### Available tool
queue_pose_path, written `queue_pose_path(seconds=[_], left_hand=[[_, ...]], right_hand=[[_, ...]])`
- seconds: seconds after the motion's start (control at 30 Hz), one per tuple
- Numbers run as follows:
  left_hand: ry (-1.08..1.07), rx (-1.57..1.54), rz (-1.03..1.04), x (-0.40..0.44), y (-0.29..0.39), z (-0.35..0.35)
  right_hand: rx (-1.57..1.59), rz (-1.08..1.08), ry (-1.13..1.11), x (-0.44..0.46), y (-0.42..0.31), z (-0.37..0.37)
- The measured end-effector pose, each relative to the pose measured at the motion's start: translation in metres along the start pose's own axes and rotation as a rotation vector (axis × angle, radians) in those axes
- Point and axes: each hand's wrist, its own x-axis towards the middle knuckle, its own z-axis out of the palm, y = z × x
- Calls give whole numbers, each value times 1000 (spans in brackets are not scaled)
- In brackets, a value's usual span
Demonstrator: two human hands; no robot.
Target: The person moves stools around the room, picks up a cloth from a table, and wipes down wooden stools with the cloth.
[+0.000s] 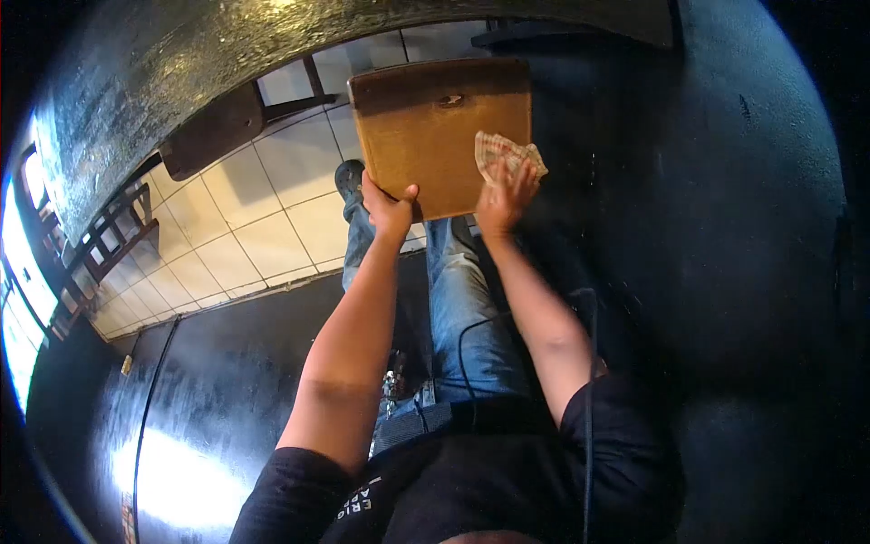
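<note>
At left, pale floor tiles [236, 254] lie beside dark surfaces. Next, white lettering on the person's black shirt [435, 494] seems to read "ERIG", with a second line too unclear to read surely. The left hand [390, 213] grips the lower-left corner of a brown wooden panel [426, 145], thumb on its face, apparently to steady it against pressure from the other side. The panel, centered above the jeans-clad legs [467, 317], shows no readable label. At its right edge, the right hand [506, 201] holds a crumpled, patterned cloth [494, 148], fingers spread over it, seemingly for flat contact.
</note>
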Motion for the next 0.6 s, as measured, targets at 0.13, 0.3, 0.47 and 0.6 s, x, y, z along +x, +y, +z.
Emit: queue_pose_path(seconds=[0.13, 0.3, 0.47, 0.6], left_hand=[[-62, -129, 67, 11, -32, 5], [-79, -118, 68, 18, -45, 5], [-126, -220, 70, 15, -34, 2], [-181, -330, 42, 7, -14, -1]], right_hand=[[80, -140, -214, 25, -64, 13], [110, -210, -200, 108, -86, 35], [135, -125, -13, 172, -106, 54], [109, -256, 81, 185, -82, 62]])
